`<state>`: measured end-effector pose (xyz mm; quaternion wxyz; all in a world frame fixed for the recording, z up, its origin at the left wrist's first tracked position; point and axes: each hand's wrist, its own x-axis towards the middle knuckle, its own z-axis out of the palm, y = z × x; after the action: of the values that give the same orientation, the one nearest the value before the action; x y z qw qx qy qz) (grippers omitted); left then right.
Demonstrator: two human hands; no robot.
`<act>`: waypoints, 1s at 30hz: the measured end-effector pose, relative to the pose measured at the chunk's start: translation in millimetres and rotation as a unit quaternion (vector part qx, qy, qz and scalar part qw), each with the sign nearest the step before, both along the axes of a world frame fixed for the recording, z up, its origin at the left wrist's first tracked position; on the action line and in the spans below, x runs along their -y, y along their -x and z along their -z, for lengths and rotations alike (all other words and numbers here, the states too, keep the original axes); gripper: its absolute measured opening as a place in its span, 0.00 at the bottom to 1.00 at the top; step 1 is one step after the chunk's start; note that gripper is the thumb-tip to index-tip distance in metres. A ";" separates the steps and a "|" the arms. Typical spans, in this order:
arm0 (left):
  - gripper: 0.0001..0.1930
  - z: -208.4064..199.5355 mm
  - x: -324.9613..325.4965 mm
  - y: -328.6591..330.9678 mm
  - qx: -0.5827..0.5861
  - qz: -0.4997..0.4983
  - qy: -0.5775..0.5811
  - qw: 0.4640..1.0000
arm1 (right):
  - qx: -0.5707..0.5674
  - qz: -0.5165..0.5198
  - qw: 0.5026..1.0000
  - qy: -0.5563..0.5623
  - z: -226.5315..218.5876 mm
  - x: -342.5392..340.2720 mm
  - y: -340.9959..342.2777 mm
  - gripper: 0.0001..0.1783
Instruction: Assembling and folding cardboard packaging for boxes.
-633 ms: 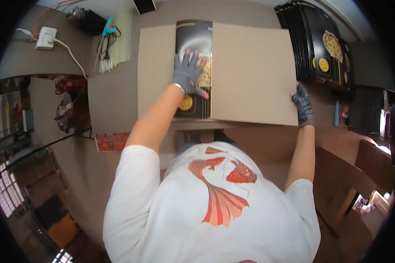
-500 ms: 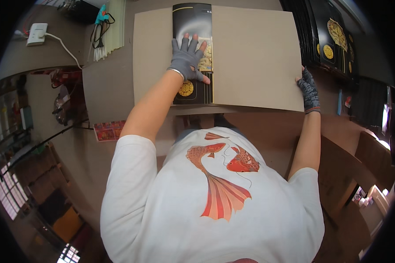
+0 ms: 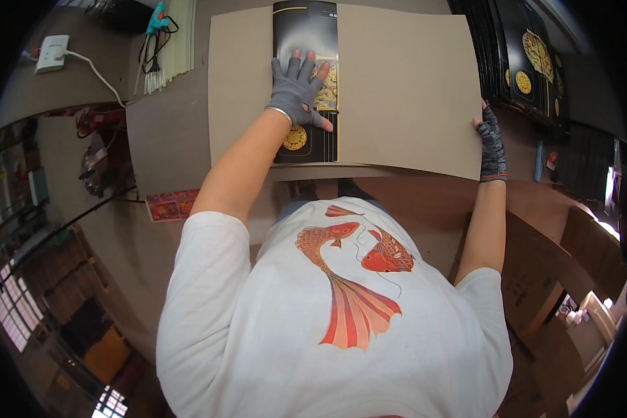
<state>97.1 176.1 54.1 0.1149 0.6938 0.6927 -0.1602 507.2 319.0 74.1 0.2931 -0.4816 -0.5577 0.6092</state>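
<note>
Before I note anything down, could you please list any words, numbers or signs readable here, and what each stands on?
None can be read.
Black printed panel: tiny pale marks near its top right corner, too small.
Black stack at right: gold emblems; any lettering is too small.
Red printed sheet: too blurred.

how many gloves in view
2: grey glove on the left hand, atop the black strip; mottled glove on the right hand, at the edge of the brown sheet.

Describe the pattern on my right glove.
The right glove is mottled in dark and lighter grey, with an orange-red cuff edge, as the head view shows.
</note>
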 end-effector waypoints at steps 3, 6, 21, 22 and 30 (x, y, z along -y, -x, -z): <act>0.77 0.3 0.4 1.7 0.004 0.003 0.002 1.000 | -0.062 0.035 0.997 0.015 -7.6 6.1 15.9 0.31; 0.77 1.4 3.8 3.3 0.013 -0.001 0.000 1.000 | -0.220 0.076 0.968 0.094 -13.5 14.2 34.3 0.34; 0.78 1.5 2.3 4.2 0.022 -0.009 0.002 1.000 | 0.535 -0.294 0.683 -0.401 17.4 67.4 232.3 0.44; 0.78 2.0 2.0 5.0 0.022 -0.011 0.003 1.000 | 0.556 -0.316 0.668 -0.382 21.1 68.3 233.8 0.44; 0.79 0.0 0.6 6.7 0.027 0.002 0.027 0.999 | 0.529 -0.336 0.668 -0.401 29.5 63.8 230.8 0.44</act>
<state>90.4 175.4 54.2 0.1521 0.6958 0.6833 -0.1604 276.3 255.2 44.6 -0.1107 -0.3394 -0.9337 0.0265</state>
